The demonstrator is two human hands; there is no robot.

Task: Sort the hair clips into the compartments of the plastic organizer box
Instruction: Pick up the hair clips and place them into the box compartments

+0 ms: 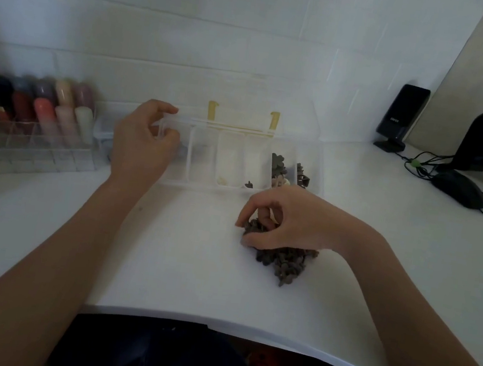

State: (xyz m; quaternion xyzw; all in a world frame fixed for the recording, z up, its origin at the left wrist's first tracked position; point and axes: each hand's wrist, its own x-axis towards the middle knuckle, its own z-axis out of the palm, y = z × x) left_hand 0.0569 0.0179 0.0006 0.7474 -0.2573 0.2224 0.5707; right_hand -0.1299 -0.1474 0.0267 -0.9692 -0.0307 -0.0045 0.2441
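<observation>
Two hands busy | left hand gripping organizer box corner | right hand pinching from hair clips pile | likely light, stiff, snag-prone; best pinched singly by body

Home desk or vanity corner: white desktop, painted brick wall, desktop speakers, computer mouse, acrylic rack of nail polish bottles.
</observation>
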